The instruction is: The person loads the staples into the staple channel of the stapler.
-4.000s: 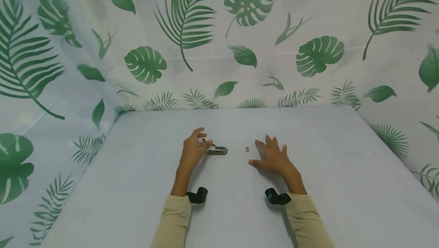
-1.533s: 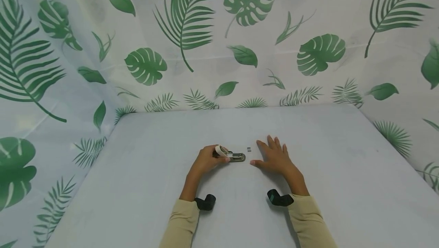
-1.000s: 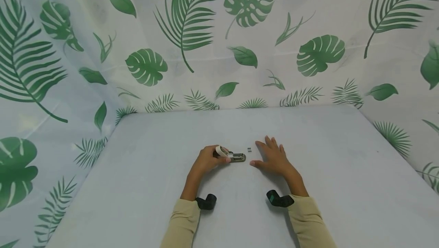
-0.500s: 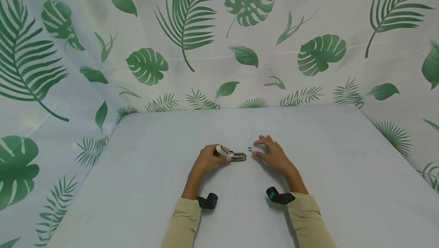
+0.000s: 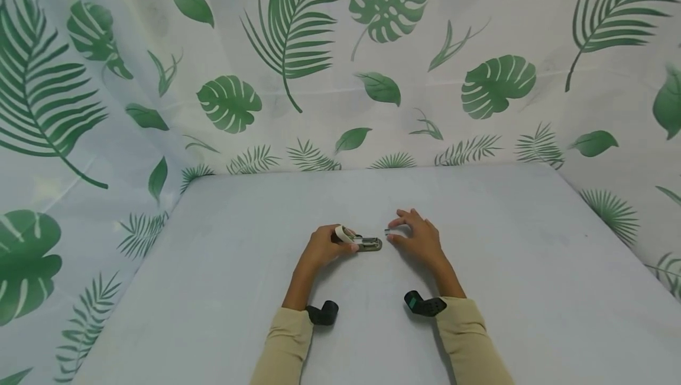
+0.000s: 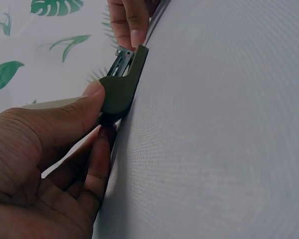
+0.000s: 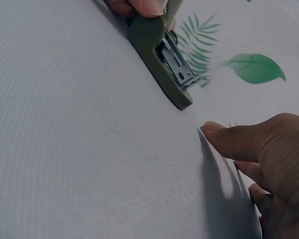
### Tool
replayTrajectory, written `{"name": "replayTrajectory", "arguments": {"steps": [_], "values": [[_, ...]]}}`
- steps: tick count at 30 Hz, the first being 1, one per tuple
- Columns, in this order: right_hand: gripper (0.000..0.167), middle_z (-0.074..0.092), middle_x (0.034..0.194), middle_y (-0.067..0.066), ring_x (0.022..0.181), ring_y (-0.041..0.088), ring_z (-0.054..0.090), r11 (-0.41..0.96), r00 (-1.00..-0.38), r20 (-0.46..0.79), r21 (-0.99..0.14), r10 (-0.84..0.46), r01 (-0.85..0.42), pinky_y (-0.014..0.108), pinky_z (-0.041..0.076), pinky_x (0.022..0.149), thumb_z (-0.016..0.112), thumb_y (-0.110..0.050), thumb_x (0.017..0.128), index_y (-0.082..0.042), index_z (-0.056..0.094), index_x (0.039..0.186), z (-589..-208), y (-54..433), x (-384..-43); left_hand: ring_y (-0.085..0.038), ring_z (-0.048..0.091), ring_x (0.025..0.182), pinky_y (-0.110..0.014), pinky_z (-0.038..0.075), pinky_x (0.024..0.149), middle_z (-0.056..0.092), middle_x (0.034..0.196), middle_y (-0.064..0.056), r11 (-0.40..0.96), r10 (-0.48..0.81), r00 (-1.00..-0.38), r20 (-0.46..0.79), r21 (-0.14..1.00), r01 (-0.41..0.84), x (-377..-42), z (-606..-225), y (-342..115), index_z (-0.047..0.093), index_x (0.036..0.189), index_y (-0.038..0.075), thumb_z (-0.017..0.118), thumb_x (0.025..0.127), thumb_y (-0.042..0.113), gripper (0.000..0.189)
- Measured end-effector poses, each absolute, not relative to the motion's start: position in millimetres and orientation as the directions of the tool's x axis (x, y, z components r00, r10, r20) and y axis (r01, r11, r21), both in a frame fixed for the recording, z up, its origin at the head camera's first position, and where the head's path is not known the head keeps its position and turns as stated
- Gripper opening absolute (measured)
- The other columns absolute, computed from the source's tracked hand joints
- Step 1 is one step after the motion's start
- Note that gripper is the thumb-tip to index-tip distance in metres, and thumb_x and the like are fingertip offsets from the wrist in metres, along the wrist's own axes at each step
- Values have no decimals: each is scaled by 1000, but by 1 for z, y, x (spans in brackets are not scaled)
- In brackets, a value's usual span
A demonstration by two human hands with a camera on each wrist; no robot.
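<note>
An opened stapler (image 5: 368, 243) with a dark olive base lies on the table, its pale top cover swung back and its metal staple channel (image 7: 178, 62) exposed. My left hand (image 5: 321, 247) grips it at the hinge end, thumb on the near side and fingers behind. Just right of its front end is a small strip of staples (image 5: 387, 232). My right hand (image 5: 420, 240) has its thumb and index finger closing around that strip, the thumb tip right at it in the right wrist view. The strip is mostly hidden behind the thumb there.
A white cloth covers the table (image 5: 340, 337). White sheeting with printed green leaves (image 5: 378, 87) rises behind it and at both sides. A black camera mount sits on each wrist, by beige sleeves.
The left hand has brought the opened stapler right and nearer, then held still. The right hand, spread flat beside the staples earlier, has drawn its thumb and index finger together around them.
</note>
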State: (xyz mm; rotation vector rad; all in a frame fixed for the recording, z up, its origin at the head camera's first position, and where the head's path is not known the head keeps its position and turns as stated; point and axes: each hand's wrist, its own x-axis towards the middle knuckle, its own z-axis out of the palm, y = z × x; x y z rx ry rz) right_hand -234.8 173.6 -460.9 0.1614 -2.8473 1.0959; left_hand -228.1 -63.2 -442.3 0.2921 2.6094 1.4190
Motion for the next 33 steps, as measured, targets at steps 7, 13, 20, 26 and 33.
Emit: {"name": "replayTrajectory", "arguments": {"steps": [7, 13, 20, 26, 33], "values": [[21, 48, 147, 18, 146, 39, 26, 762, -989, 144, -637, -31, -117, 62, 14, 116, 74, -20, 85, -10, 72, 104, -460, 168, -233, -19, 65, 96, -40, 50, 91, 74, 104, -7, 529, 251, -967, -36, 842, 106, -228, -443, -64, 73, 105, 9, 82, 80, 21, 29], [20, 49, 147, 16, 147, 37, 25, 753, -989, 145, -651, -1, -96, 64, 13, 114, 74, -20, 86, -10, 72, 103, -460, 164, -231, -20, 65, 99, -41, 50, 92, 74, 104, -6, 527, 250, -968, -31, 843, 110, -229, -443, -65, 73, 104, 10, 82, 80, 22, 29], [18, 49, 147, 14, 147, 36, 25, 764, -989, 147, -639, 6, -90, 65, 15, 112, 74, -20, 86, -14, 74, 104, -461, 162, -233, -23, 65, 102, -43, 49, 94, 73, 105, -7, 524, 254, -967, -34, 845, 108, -230, -443, -66, 73, 105, 10, 82, 80, 22, 29], [18, 49, 146, 16, 146, 39, 26, 766, -988, 154, -636, 5, -95, 68, 17, 110, 74, -20, 86, -14, 75, 102, -459, 162, -232, -23, 65, 103, -43, 49, 94, 73, 105, -7, 518, 250, -967, -46, 850, 94, -230, -445, -65, 73, 105, 10, 81, 80, 21, 28], [17, 52, 144, 14, 145, 36, 29, 737, -992, 125, -673, 28, -64, 66, 16, 111, 71, -22, 89, -11, 73, 102, -458, 162, -233, -24, 65, 106, -45, 48, 96, 73, 107, -7, 515, 244, -969, -40, 852, 94, -230, -445, -64, 73, 105, 10, 82, 80, 21, 29]]}}
